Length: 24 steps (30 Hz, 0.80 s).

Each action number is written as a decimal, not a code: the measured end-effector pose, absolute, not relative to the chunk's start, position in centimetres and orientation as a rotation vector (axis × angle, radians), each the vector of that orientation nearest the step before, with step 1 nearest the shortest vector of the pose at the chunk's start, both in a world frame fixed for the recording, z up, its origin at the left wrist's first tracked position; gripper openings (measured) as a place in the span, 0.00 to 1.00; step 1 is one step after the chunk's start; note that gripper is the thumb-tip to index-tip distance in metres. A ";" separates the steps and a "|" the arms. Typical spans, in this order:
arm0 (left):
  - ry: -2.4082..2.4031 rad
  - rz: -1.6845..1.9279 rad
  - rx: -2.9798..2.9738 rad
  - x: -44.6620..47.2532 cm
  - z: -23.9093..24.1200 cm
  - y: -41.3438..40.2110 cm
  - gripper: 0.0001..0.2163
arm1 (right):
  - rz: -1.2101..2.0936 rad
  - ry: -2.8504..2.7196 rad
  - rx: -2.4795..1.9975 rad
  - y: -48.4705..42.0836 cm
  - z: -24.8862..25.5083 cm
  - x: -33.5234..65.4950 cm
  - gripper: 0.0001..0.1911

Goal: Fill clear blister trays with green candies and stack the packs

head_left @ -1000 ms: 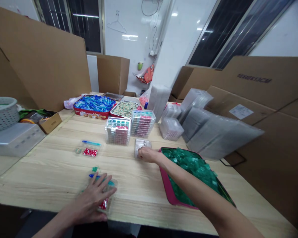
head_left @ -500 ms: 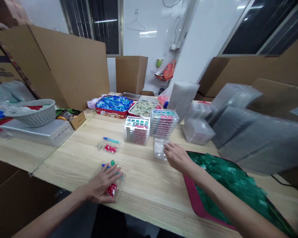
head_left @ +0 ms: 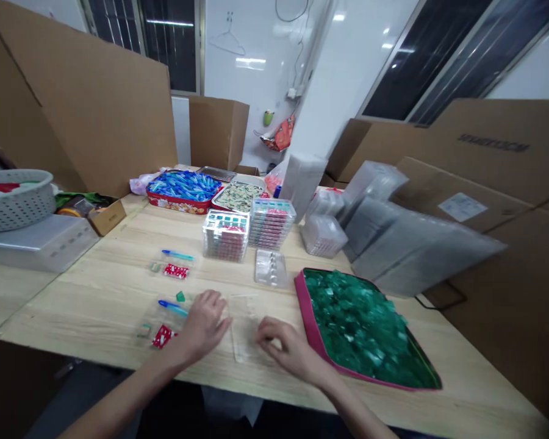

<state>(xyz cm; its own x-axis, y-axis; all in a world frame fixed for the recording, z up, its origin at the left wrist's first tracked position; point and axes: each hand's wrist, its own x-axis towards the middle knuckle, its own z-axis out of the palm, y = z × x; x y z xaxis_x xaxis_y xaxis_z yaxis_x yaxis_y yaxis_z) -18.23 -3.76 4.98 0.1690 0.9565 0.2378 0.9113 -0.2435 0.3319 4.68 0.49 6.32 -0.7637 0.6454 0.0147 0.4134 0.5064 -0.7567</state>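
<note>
A thin clear plastic tray (head_left: 243,326) lies flat near the table's front edge, between my two hands. My right hand (head_left: 289,349) rests on its right side with curled fingers pinching its edge. My left hand (head_left: 205,324) lies palm down with fingers loosely spread, its fingertips at the tray's left edge. Just left of that hand are a blue pen (head_left: 171,306), a small green piece (head_left: 180,296) and a red patterned packet (head_left: 163,335). A second set of pen (head_left: 177,254) and red packet (head_left: 176,271) lies farther back.
A red-rimmed tray of green pieces (head_left: 307,317) sits right of my right hand. Behind are a stack of empty clear trays (head_left: 271,268), two stacks of filled clear boxes (head_left: 226,235), a tin of blue pens (head_left: 182,188), grey wrapped bundles (head_left: 412,244), a white basket (head_left: 13,198) and cardboard walls.
My right hand came back from the stack of clear trays to the front edge, bringing one clear tray. My left hand shifted right, off the packet, to the tray's edge.
</note>
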 end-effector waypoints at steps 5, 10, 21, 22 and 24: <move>1.670 0.470 2.269 -11.6 2.6 -4.7 0.32 | 1.471 -1.807 -1.003 5.9 4.6 5.2 0.13; 1.563 0.379 2.274 -10.8 0.9 -5.2 0.31 | 1.323 -1.827 -1.083 8.3 0.9 3.6 0.11; 1.387 0.381 2.371 -14.2 1.5 -5.8 0.25 | 0.790 -2.476 -0.905 7.2 2.9 1.2 0.10; 1.382 0.389 2.372 -14.2 1.6 -5.9 0.24 | 0.764 -2.528 -0.892 7.2 3.1 1.1 0.11; 1.371 0.400 2.375 -14.2 1.6 -5.9 0.24 | 0.732 -2.597 -0.875 7.3 3.1 1.0 0.11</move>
<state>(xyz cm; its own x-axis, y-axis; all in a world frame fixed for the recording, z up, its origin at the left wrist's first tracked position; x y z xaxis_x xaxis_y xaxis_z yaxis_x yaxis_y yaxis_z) -14.22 -5.92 1.58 0.4866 0.8715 0.0601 0.7671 -0.4593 0.4479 0.96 7.28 3.11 -0.7680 0.6293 0.1189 0.4745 0.6838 -0.5544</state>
